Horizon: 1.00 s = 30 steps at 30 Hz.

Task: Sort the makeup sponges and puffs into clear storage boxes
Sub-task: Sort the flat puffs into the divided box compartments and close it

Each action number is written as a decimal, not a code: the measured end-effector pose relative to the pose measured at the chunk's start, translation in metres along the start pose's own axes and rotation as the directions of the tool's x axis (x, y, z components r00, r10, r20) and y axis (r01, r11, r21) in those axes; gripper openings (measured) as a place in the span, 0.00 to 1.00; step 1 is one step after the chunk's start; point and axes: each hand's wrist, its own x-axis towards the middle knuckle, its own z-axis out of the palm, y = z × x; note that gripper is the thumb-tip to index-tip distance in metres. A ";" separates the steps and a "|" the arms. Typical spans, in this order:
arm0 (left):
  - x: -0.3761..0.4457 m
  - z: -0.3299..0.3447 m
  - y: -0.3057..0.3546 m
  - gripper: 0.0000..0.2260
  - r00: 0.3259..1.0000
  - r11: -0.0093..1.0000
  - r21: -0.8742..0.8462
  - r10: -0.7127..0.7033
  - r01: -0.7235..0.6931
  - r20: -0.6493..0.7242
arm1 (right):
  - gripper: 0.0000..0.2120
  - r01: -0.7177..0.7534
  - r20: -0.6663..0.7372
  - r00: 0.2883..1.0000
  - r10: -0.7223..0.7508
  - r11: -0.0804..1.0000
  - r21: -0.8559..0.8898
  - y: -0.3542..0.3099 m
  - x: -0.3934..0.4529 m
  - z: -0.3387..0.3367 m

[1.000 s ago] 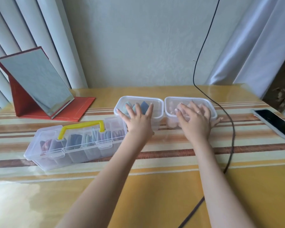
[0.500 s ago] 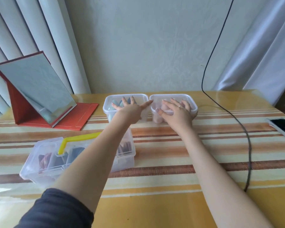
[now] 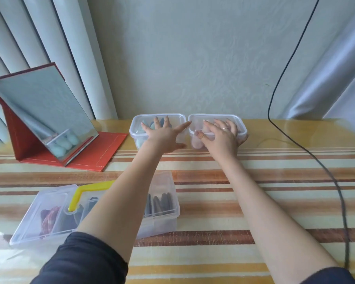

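Two small clear boxes with lids stand side by side at the table's far edge, against the wall. The left box (image 3: 136,125) holds blue and teal sponges (image 3: 140,142). The right box (image 3: 241,125) holds pink sponges (image 3: 194,143). My left hand (image 3: 164,137) lies flat on the left box's lid with its fingers spread. On the right box's lid rests my right hand (image 3: 221,138), also spread, with a ring on one finger. Neither hand grips anything.
A long clear compartment box (image 3: 164,203) with a yellow handle (image 3: 78,194) sits nearer me on the left, under my left forearm, holding dark and reddish puffs. A red-backed standing mirror (image 3: 43,111) is at the far left. A black cable (image 3: 336,181) runs down the right side.
Both small boxes have slid away from me to the wall under my hands. My arms have stretched forward, and the phone at the right has left the view.
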 end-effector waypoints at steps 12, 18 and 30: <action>0.009 0.006 -0.006 0.24 0.999 1.000 0.003 -0.002 0.002 -0.049 | 0.26 0.036 -0.013 0.999 -0.036 0.999 0.027 0.005 0.014 0.016; 0.012 0.010 -0.007 0.24 0.997 1.000 0.010 0.004 -0.003 -0.077 | 0.19 -0.014 0.035 0.999 0.018 0.993 -0.113 -0.001 0.006 0.015; 0.000 0.001 -0.009 0.28 0.996 0.983 -0.177 0.027 -0.042 -0.086 | 0.20 -0.016 0.260 0.961 0.094 0.958 -0.287 -0.029 0.006 -0.010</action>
